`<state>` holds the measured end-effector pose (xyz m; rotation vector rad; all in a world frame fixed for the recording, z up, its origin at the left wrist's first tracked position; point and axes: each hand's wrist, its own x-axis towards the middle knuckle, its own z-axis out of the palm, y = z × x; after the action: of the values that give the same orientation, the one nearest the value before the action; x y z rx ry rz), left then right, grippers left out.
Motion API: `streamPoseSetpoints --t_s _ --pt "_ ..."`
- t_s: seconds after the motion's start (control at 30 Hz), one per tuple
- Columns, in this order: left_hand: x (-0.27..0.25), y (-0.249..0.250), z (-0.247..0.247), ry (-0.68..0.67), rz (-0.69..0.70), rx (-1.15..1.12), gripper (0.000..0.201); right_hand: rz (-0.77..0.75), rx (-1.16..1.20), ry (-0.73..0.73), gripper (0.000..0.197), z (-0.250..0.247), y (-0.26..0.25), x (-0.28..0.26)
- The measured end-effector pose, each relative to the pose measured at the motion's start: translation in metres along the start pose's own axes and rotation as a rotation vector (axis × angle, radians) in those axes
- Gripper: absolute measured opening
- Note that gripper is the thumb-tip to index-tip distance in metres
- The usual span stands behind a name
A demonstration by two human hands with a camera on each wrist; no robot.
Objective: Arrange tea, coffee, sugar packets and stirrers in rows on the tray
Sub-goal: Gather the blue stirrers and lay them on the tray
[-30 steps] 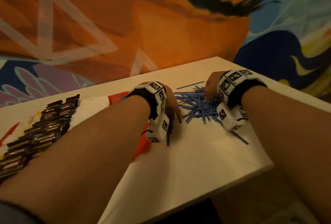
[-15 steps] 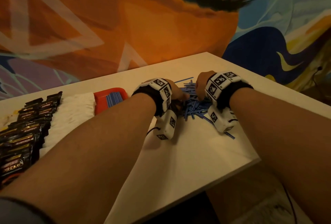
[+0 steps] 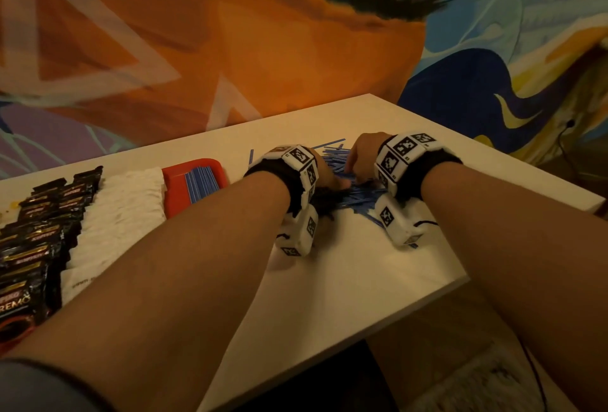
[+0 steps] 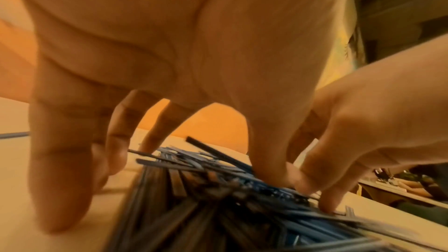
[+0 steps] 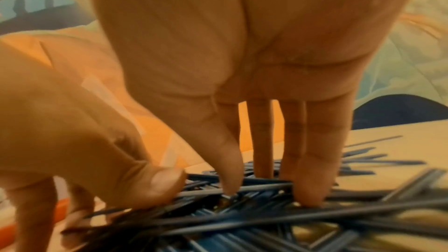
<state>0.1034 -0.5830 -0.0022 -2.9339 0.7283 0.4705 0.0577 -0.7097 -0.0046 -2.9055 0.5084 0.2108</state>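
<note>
From the head view, the left hand [image 3: 324,177] and right hand [image 3: 362,158] meet over the blue stirrers [image 3: 357,192], heaped crisscross on the white table [image 3: 345,280] (a neat row lies lengthwise in the red tray [image 3: 172,196]). Left wrist: spread fingers [image 4: 60,170] straddle the heap, thumb pressing it. Right wrist: nearly straight fingertips [image 5: 310,194] press down on the pile.

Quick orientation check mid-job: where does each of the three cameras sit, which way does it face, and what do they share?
Head: on the person's head, looking forward and down at the table, red tray, both forearms.
Left wrist: under the left hand, looking along its fingers into the blue stirrer pile.
Right wrist: under the right hand, whose fingertips press the stirrers.
Shared: both wrist views show the same pile and the other hand; head view shows it too.
</note>
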Motion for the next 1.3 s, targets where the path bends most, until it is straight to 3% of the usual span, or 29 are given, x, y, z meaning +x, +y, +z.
streamPoseSetpoints --t_s 0.13,0.47,0.57,0.63,0.7,0.83,1.0,1.1,1.2,1.3 --pt "-0.001 0.008 0.001 0.005 0.091 0.086 0.072 -0.08 0.168 -0.003 0.017 -0.001 -0.017 -0.021" --pt "0.029 -0.009 0.003 0.058 0.024 0.22 0.022 -0.03 0.265 0.074 0.018 0.0 0.005 -0.02" --pt "0.035 -0.014 0.004 0.013 0.029 0.324 0.031 -0.009 0.256 0.068 0.017 0.003 0.006 -0.019" --pt "0.041 -0.016 0.005 -0.03 0.022 0.376 0.027 -0.008 0.253 0.065 0.017 0.004 0.006 -0.017" --pt "0.039 -0.019 0.005 -0.009 0.04 0.369 0.022 -0.005 0.251 0.066 0.018 0.005 0.006 -0.016" --pt "0.036 -0.026 0.007 0.09 0.088 0.37 0.034 0.012 0.246 0.076 0.02 0.006 0.006 -0.015" --pt "0.02 -0.018 0.013 0.188 0.054 0.176 0.047 0.02 0.239 0.086 0.023 0.006 0.005 -0.016" --pt "0.025 -0.02 0.014 0.104 0.064 0.192 0.043 0.015 0.233 0.08 0.023 0.006 0.002 -0.018" --pt "0.041 -0.024 0.015 0.005 0.037 0.362 0.041 0.013 0.236 0.075 0.023 0.006 0.0 -0.019" --pt "0.055 -0.032 0.017 0.011 0.012 0.337 0.039 0.014 0.241 0.074 0.024 0.005 -0.001 -0.02"
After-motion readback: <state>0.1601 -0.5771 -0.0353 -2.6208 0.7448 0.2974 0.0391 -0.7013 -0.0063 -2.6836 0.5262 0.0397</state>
